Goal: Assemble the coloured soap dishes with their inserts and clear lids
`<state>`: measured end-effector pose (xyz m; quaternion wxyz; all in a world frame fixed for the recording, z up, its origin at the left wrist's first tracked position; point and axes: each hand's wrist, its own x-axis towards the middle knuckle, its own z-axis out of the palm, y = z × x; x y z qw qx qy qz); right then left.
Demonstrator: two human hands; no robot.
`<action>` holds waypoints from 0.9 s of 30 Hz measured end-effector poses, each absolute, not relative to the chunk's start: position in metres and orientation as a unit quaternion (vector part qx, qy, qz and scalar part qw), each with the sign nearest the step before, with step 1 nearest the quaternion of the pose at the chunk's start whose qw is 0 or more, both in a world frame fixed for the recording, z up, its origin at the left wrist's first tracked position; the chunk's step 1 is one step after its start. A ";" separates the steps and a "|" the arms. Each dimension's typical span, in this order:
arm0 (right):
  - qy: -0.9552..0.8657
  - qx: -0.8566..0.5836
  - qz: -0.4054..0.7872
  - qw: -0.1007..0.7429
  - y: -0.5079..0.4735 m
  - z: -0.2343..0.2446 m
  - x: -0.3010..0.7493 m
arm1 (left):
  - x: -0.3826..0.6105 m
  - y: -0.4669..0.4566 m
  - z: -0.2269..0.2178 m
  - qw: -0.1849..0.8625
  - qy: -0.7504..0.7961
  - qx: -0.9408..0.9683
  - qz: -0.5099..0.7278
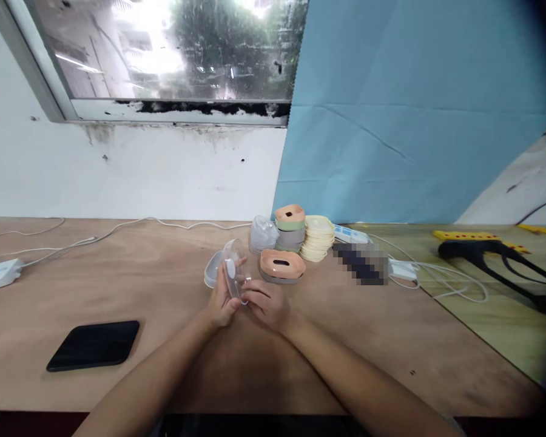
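Two hands meet over the middle of the surface (pixel 141 273). Left hand (pixel 222 297) has a clear plastic cover (pixel 232 285) gripped, thumb on the near side, cover tipped up on edge. Right hand (pixel 269 301) has its fingertips at the cover's lower right edge; can't tell if pinching or just touching.

Pale tray (pixel 213 270) sits just behind the left hand, partly hidden. Peach box (pixel 296 265) with a dark slot on top sits beyond the right hand, on a gray one. Behind it, left to right: clear plastic pile (pixel 262 235), stack of peach, green and gray boxes (pixel 291 235), stack of cream lids (pixel 317 241). Black phone (pixel 94 346) lies flat left of the left forearm, well apart. White power strip (pixel 0 275) at far left.
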<state>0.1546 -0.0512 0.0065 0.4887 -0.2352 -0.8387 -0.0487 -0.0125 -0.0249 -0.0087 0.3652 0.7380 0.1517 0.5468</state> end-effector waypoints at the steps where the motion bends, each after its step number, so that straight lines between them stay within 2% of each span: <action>1: -0.839 -0.239 -0.047 0.486 -0.050 0.010 0.156 | -0.015 -0.023 -0.009 0.345 0.159 0.755 0.535; 6: -0.771 -0.387 -0.058 0.502 -0.018 0.046 0.174 | -0.026 -0.005 -0.015 0.255 0.227 0.813 0.471; 11: -0.704 -0.483 -0.034 0.520 0.035 0.078 0.201 | -0.032 0.008 -0.019 0.200 0.325 0.787 0.485; 19: -0.656 -0.552 0.033 0.513 0.069 0.065 0.212 | -0.033 0.007 -0.009 0.113 0.344 0.801 0.478; 27: -0.596 -0.559 -0.006 0.576 0.062 0.067 0.203 | -0.039 0.016 -0.014 0.022 0.485 0.777 0.402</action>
